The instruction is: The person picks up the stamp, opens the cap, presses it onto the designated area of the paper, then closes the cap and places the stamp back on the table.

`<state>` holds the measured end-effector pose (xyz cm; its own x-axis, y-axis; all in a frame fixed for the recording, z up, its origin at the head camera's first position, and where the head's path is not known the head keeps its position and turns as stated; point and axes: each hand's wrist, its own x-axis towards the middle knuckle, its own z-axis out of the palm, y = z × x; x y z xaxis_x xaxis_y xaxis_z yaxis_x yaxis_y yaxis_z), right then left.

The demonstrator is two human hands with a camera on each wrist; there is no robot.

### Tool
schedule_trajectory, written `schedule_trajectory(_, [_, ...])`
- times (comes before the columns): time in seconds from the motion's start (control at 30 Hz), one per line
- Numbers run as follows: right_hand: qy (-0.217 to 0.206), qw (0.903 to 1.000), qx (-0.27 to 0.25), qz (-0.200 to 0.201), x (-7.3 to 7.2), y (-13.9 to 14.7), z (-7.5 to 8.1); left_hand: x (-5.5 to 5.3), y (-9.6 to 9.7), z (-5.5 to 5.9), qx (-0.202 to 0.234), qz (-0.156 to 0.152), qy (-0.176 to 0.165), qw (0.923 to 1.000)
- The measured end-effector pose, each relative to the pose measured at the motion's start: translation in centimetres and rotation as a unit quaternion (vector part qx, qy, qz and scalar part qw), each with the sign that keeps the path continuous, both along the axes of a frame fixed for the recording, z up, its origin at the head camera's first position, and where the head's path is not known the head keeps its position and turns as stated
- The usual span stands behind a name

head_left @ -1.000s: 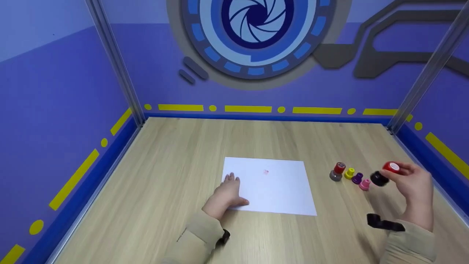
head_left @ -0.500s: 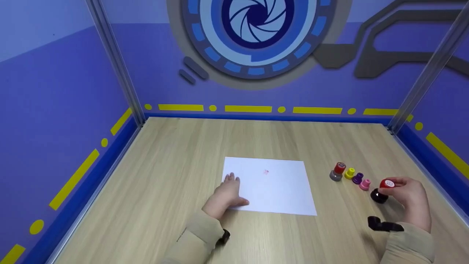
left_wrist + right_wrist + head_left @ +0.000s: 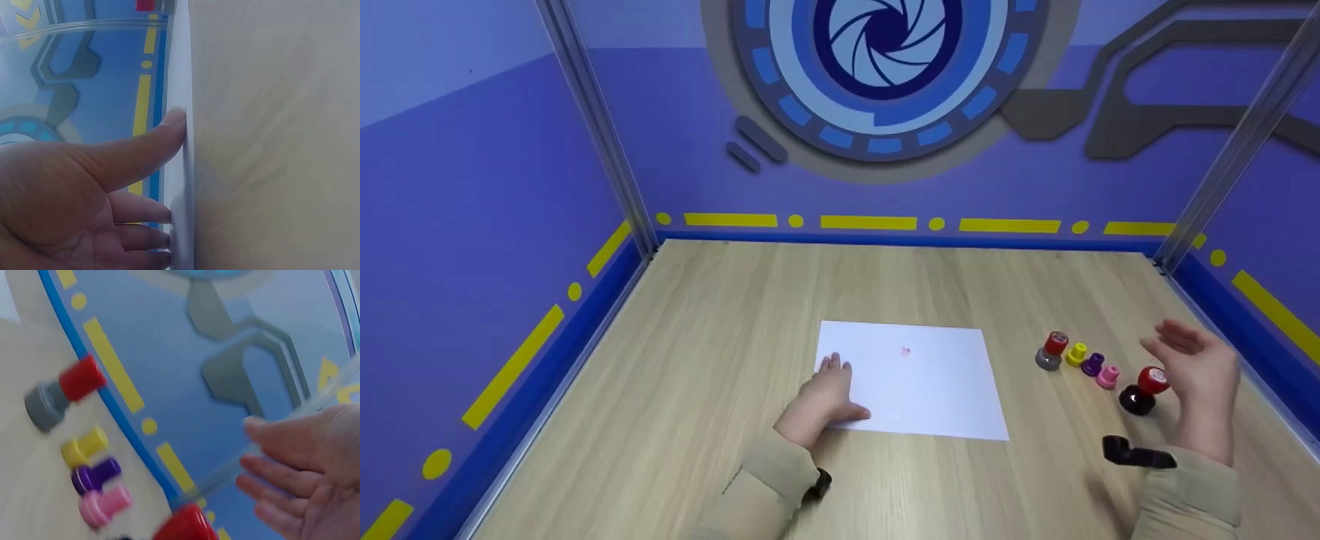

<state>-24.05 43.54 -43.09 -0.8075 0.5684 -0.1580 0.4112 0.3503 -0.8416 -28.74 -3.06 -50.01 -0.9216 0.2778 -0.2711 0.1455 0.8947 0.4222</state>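
My left hand [image 3: 826,391] rests on the left edge of a white sheet of paper [image 3: 930,390], fingers straight; the left wrist view shows its thumb and fingertips on the sheet. A small reddish stamp print [image 3: 905,351] marks the paper's upper middle. At the right, a stamp with a red knob and black base [image 3: 1138,397] stands upright on the table. My right hand [image 3: 1200,364] hovers just above and beside it, fingers loosely extended and holding nothing. In the right wrist view that stamp's red knob [image 3: 185,526] shows at the bottom edge, below the hand.
Left of the black-based stamp stand a pink stamp [image 3: 1108,377], a purple stamp [image 3: 1093,364], a yellow stamp [image 3: 1076,354] and a red-and-grey stamp [image 3: 1051,351] in a slanting row. The wooden table [image 3: 660,390] is bounded by blue printed walls [image 3: 495,225].
My right hand lowered the red-and-black stamp onto the table, released it and rose away from it. The left hand has stayed on the paper.
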Motion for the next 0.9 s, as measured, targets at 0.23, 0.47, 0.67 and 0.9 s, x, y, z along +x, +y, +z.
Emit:
schedule_trajectory(0.23, [0.052, 0.9968, -0.048, 0.036, -2.9, -4.4, -1.7, 0.0, 0.1, 0.0, -0.004, -0.002, 0.002, 1.0000])
schedule_trajectory(0.47, [0.067, 0.9799, -0.172, 0.076, -4.3, -6.0, -4.7, 0.0, 0.1, 0.1, -0.003, -0.002, -0.001, 1.0000])
schedule_trajectory(0.67, [0.044, 0.9931, -0.078, 0.076, -5.1, -6.5, -6.6, 0.1, 0.0, 0.2, -0.007, -0.004, 0.001, 1.0000])
schedule_trajectory(0.9, [0.051, 0.9968, 0.009, 0.061, -5.2, -6.9, -7.8, 0.1, 0.0, 0.2, -0.009, -0.003, 0.000, 1.0000])
